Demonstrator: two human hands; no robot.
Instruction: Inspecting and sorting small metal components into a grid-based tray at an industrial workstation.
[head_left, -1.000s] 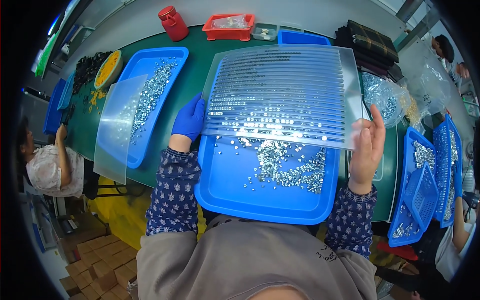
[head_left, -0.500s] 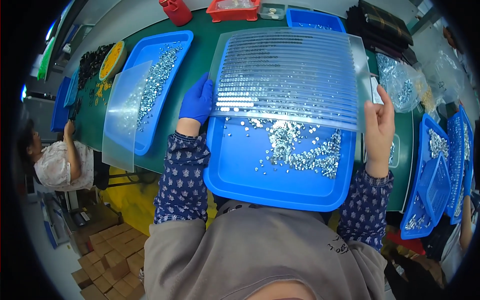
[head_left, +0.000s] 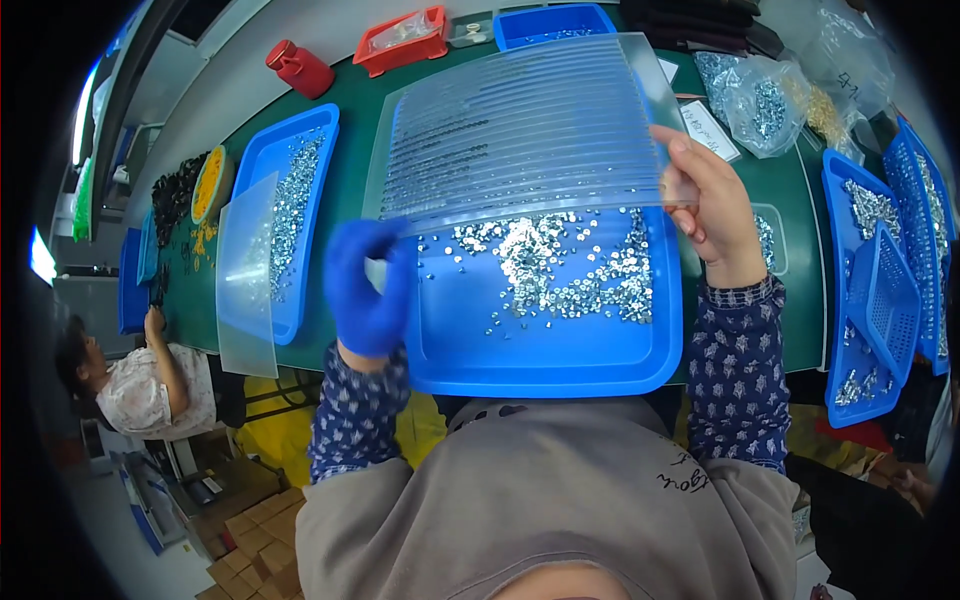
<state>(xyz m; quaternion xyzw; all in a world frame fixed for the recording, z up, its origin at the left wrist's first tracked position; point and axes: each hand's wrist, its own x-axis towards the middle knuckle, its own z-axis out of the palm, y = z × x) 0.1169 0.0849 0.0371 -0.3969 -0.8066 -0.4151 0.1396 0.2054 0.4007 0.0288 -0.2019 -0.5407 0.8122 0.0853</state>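
A clear ribbed plastic sheet [head_left: 530,130] is tilted above the far part of a large blue tray [head_left: 540,375]. Small shiny metal pieces [head_left: 530,265] lie scattered in that tray, and dark rows of small pieces show in the sheet's grooves at its left. My left hand [head_left: 368,290], in a blue glove, curls with thumb and finger pinching the sheet's near left corner; it is slightly blurred. My bare right hand [head_left: 715,205] grips the sheet's right edge between thumb and fingers.
Left stands another blue tray [head_left: 325,135] of metal pieces, with a clear sheet [head_left: 245,320] leaning over it. A bowl of yellow parts [head_left: 208,185], a red flask [head_left: 300,70] and a red basket [head_left: 400,45] lie beyond. Right are bagged pieces [head_left: 765,105] and blue trays [head_left: 860,400]. Another person [head_left: 150,380] sits left.
My left hand has moved from the sheet's left side to its near corner. My right fingers have closed on the right edge. Bright rows at the sheet's near left no longer show.
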